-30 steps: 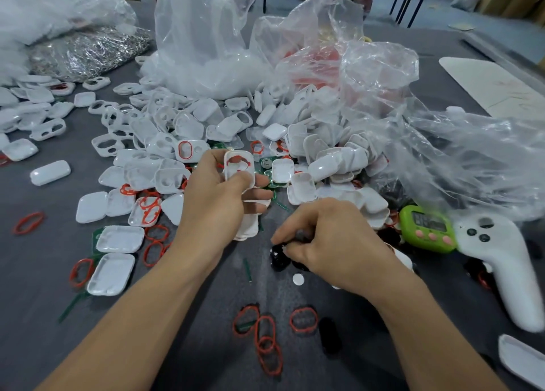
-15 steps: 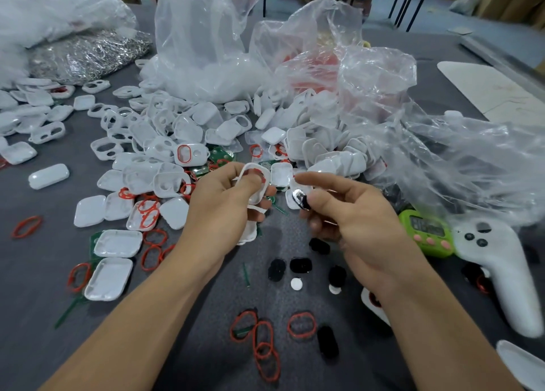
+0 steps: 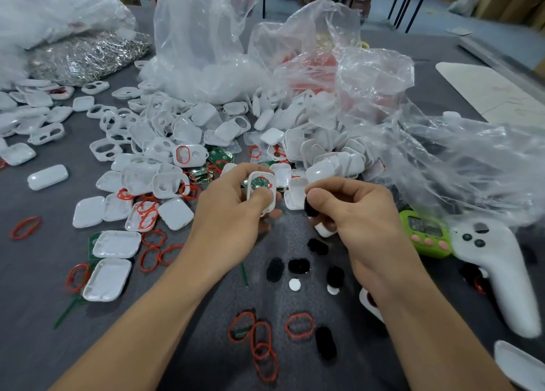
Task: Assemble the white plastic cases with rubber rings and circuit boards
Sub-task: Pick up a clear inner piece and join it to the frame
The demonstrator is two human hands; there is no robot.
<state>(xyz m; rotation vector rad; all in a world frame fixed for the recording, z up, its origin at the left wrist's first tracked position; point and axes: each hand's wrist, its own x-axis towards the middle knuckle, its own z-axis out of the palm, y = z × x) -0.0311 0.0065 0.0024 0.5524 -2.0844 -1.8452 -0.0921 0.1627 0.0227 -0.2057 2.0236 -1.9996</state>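
Head cam: the left hand [image 3: 233, 210] is clamped round an open white case half [image 3: 265, 206], thumb lying across its face, with a green circuit board [image 3: 259, 183] showing in the upper end. The case's long axis points away from the person, open side tipped toward the camera. The right hand [image 3: 362, 219] pinches a small black rubber pad [image 3: 311, 207] between thumb and forefinger, just right of the case and not touching it. My guess is the pad goes in next: a short move leftward by the right hand.

On the grey table [image 3: 35, 287], red rubber rings [image 3: 299, 325] and more black pads [image 3: 298, 266] sit toward the near edge. A heap of white case shells [image 3: 165, 142] and clear plastic bags [image 3: 206, 36] lie further back, with a green timer [image 3: 426, 232] and a white controller [image 3: 498, 269] on the right. The room behind is too blurry to tell.
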